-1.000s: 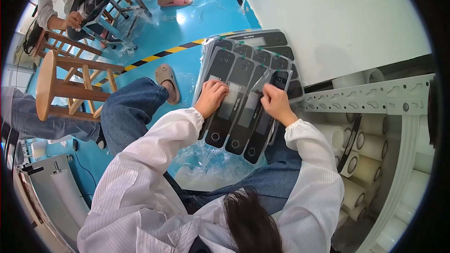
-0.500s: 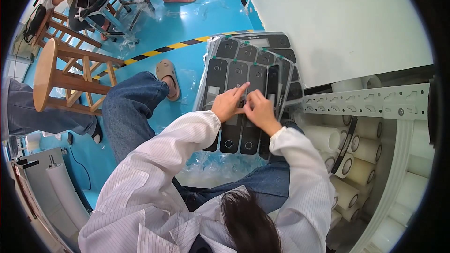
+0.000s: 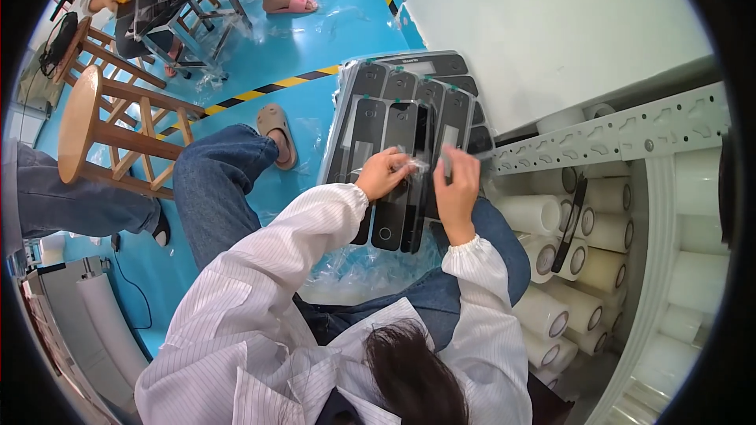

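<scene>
A stack of black, round-ended panels (image 3: 368, 120) lies in front of me, some with a ring mark and green tabs at the top. My left hand (image 3: 383, 175) rests over the front panels, its fingers pinched on a crumpled bit of clear film (image 3: 416, 164). Beside it a narrow dark panel (image 3: 415, 224) shows nearly edge-on. My right hand (image 3: 458, 189) is raised just to the right of the film, thumb apart from the fingers, with its fingertips blurred. Nothing shows in its grasp.
Rolls of film (image 3: 535, 214) fill the shelf at right, below a slotted metal beam (image 3: 614, 130). A wooden stool (image 3: 87, 122) stands left. Clear plastic scraps (image 3: 378, 267) litter the blue floor. A co-worker's hand (image 3: 102, 1) is at far left by more panels.
My right hand has parted from my left, moving right and rising. Clear film now shows at my left fingertips. A front panel has turned nearly edge-on. The view has shifted slightly.
</scene>
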A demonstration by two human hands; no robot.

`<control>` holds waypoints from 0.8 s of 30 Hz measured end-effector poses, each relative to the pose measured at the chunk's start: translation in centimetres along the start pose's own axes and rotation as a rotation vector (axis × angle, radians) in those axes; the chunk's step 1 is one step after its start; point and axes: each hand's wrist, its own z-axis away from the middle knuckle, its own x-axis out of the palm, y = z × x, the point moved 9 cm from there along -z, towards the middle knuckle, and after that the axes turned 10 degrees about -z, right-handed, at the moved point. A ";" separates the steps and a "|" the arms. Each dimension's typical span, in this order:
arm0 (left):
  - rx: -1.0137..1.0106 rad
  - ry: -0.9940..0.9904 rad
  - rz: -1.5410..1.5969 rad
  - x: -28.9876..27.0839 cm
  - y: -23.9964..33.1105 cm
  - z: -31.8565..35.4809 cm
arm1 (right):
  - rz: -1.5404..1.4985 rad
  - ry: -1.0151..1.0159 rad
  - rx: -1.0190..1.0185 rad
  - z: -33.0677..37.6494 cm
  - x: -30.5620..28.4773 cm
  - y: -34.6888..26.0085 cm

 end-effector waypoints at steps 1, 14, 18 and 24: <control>-0.055 0.000 -0.007 0.0 -0.2 0.1 | -0.003 0.139 0.196 0.2 -0.8 2.1; 0.113 -0.004 -0.207 -0.4 2.5 1.4 | 0.150 -0.083 0.731 -0.5 4.4 11.1; 0.252 -0.188 -0.211 -2.2 3.3 7.8 | -0.939 0.098 0.856 -1.1 0.6 11.7; 0.044 -0.642 -0.260 -2.1 -10.9 28.2 | -0.947 0.046 0.384 -15.1 -10.7 -4.8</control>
